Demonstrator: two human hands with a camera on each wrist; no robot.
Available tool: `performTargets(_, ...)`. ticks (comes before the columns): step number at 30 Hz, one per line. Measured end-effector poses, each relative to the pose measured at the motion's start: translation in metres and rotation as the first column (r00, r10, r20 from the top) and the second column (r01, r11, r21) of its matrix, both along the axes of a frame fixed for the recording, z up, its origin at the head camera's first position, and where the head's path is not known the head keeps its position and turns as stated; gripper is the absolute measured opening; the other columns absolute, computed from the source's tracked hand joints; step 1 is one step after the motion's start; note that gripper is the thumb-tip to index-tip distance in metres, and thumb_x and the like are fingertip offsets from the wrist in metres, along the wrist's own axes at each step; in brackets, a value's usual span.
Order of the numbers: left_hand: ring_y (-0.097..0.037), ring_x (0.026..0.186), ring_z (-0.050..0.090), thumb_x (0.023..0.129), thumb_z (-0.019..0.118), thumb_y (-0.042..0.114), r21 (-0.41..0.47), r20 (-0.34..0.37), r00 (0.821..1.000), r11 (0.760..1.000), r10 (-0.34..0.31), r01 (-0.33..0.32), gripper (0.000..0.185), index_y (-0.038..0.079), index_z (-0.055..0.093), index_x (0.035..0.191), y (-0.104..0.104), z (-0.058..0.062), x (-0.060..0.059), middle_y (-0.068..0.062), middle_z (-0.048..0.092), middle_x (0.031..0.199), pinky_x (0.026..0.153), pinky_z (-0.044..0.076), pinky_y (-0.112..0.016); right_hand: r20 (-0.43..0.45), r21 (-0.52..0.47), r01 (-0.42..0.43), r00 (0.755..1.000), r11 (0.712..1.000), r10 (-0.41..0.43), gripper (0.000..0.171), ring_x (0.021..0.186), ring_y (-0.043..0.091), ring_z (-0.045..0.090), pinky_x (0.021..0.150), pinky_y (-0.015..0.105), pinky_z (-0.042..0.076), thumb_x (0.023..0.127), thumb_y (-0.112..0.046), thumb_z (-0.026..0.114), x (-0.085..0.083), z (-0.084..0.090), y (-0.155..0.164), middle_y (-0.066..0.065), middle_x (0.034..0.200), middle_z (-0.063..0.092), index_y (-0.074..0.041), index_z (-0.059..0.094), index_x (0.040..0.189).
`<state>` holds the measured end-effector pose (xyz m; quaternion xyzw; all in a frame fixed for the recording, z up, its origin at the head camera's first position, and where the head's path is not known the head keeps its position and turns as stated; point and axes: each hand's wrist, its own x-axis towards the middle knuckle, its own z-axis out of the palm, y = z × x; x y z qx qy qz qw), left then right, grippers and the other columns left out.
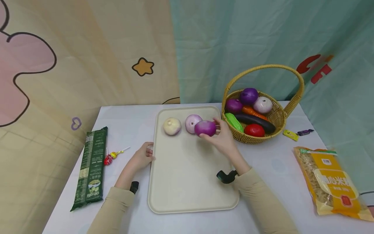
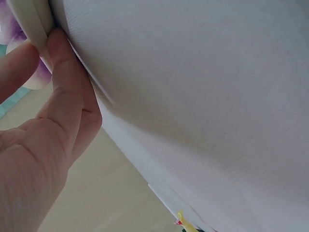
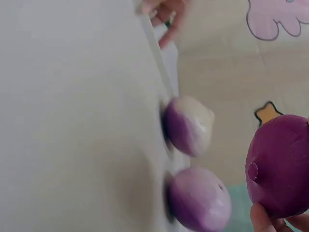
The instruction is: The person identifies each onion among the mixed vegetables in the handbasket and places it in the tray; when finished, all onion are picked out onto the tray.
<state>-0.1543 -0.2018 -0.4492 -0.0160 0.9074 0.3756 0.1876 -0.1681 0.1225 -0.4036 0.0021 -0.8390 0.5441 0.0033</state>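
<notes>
My right hand (image 1: 217, 135) holds a dark purple onion (image 1: 205, 128) (image 3: 279, 166) just above the far part of the cream tray (image 1: 187, 182), fingertips curled round it. Two more onions lie on the tray beside it: a pale pink one (image 1: 192, 123) (image 3: 199, 199) and a whitish one (image 1: 172, 126) (image 3: 189, 124). My left hand (image 1: 145, 155) rests at the tray's left edge, thumb (image 2: 67, 92) pressed against the rim (image 2: 30, 24).
A wicker basket (image 1: 280, 118) with onions, carrot, aubergine, cucumber and tomato stands right of the tray. A green pasta packet (image 1: 91, 166) and a lollipop (image 1: 112, 156) lie at the left. An orange noodle bag (image 1: 330, 180) and two sweets (image 1: 296, 133) lie at the right.
</notes>
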Motion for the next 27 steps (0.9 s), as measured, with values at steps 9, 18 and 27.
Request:
performTargets(9, -0.028, 0.098, 0.058, 0.091, 0.063, 0.001, 0.034, 0.022, 0.999, 0.999, 0.025, -0.026, 0.063, -0.001, 0.034, 0.146, -0.002, 0.001, -0.001, -0.022, 0.058, 0.112, 0.082, 0.049, -0.038, 0.037, 0.027, -0.177, 0.984, 0.984, 0.176, 0.074, 0.115, 0.031, 0.055, 0.097, 0.045, 0.05, 0.076, -0.029, 0.083, 0.008, -0.046, -0.082, 0.017, 0.134, 0.049, -0.001, 0.048, 0.134)
performTargets(18, -0.03, 0.099, 0.059, 0.089, 0.064, 0.001, 0.063, 0.028, 0.999, 0.997, 0.04, -0.041, 0.062, -0.002, 0.036, 0.145, -0.002, -0.003, -0.001, -0.023, 0.059, 0.11, 0.084, 0.051, -0.039, 0.018, 0.089, -0.204, 0.979, 0.975, 0.204, 0.073, 0.121, 0.031, 0.054, 0.103, 0.046, 0.046, 0.077, -0.027, 0.084, -0.002, -0.062, -0.107, 0.018, 0.132, 0.053, 0.001, 0.048, 0.134)
performTargets(27, -0.03, 0.099, 0.059, 0.089, 0.064, 0.001, 0.052, 0.012, 1.0, 0.998, 0.029, -0.03, 0.062, -0.002, 0.037, 0.145, -0.003, -0.003, -0.001, -0.023, 0.059, 0.109, 0.084, 0.05, -0.04, 0.057, 0.104, -0.199, 0.979, 0.975, 0.194, 0.078, 0.123, 0.033, 0.054, 0.103, 0.045, 0.046, 0.08, -0.032, 0.081, -0.001, -0.049, -0.103, 0.02, 0.139, 0.049, 0.003, 0.044, 0.139)
